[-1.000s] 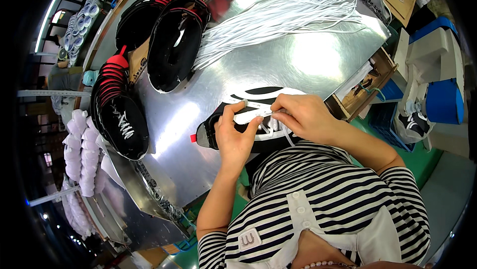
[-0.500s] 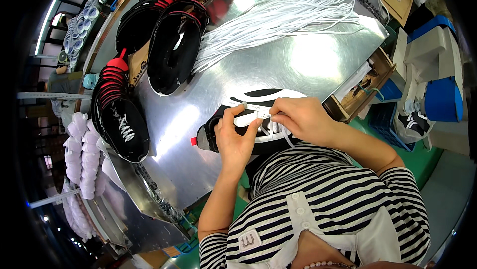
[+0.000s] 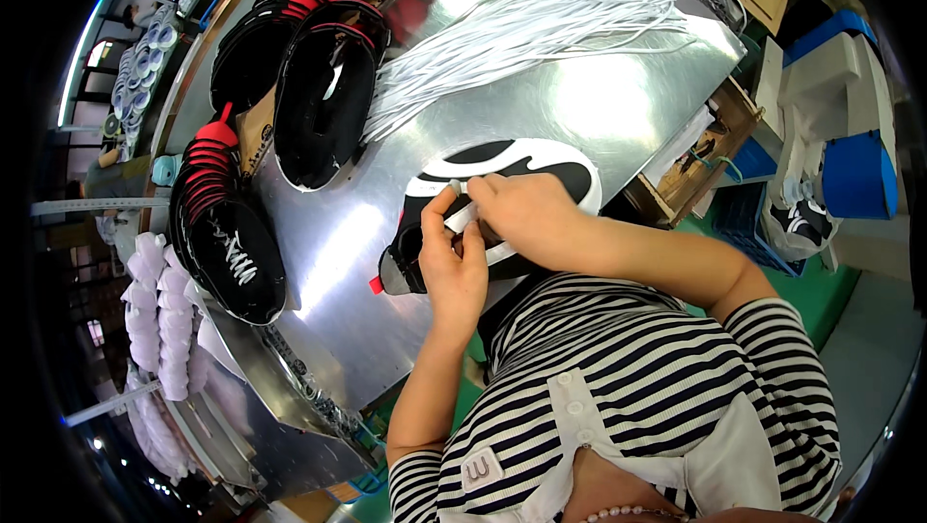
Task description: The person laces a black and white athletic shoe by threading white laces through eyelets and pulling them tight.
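A black, white and grey shoe upper (image 3: 577,166) with a small red tab lies on the metal table in front of me. My left hand (image 3: 452,267) is closed on its opening, with thumb and fingers on either side of the white tongue (image 3: 462,218). Across the lacing area bends my right hand (image 3: 531,219), its fingers closed beside the left fingertips. What the right fingers pinch is hidden, and most of the lacing lies under that hand.
A large bundle of white laces (image 3: 541,26) spreads over the metal table (image 3: 333,262). Nested stacks of black and red uppers (image 3: 323,103) stand at the left, one with a laced front upper (image 3: 232,257). A wooden box (image 3: 715,151) sits at the right edge.
My right hand has moved left over the lacing, its fingers now beside my left fingertips. The shoe upper has tilted, and more of its white and black side shows.
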### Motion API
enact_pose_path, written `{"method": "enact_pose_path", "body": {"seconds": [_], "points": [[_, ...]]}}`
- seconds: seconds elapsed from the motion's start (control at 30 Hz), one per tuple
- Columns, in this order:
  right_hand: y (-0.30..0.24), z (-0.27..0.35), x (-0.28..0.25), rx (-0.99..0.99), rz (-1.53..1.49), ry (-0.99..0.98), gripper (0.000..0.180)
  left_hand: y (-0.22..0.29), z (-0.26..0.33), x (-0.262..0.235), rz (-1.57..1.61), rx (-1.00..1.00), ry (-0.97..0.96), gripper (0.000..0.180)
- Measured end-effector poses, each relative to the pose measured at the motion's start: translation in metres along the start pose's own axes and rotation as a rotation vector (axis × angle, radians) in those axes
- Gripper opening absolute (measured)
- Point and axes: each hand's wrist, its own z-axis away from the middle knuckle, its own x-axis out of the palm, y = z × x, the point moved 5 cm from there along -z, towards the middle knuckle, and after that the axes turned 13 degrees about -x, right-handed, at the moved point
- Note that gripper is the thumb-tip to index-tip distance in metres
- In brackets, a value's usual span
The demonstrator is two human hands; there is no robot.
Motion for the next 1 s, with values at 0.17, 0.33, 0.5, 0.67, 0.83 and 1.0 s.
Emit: {"method": "enact_pose_path", "body": {"seconds": [0.17,0.33,0.5,0.67,0.83,1.0], "points": [[0.032,0.035,-0.058,0.139,-0.271,0.160,0.018,0.003,-0.008,-0.008,0.169,-0.110,-0.070,0.041],[0.054,0.041,-0.028,0.399,-0.485,0.324,0.017,0.010,-0.015,0.006,0.127,-0.042,-0.036,0.041],[0.055,0.039,-0.030,0.194,-0.414,0.298,0.014,0.007,-0.011,-0.015,0.388,-0.181,-0.413,0.041],[0.054,0.035,-0.022,0.108,-0.350,0.306,0.013,0.013,-0.008,-0.006,-0.024,-0.053,-0.224,0.053],[0.045,0.029,-0.022,0.128,-0.253,0.304,0.013,0.011,-0.008,-0.006,-0.086,-0.070,-0.176,0.051],[0.039,0.028,-0.026,0.073,-0.116,0.416,0.015,0.014,-0.003,-0.008,-0.223,0.086,-0.108,0.051]]}}
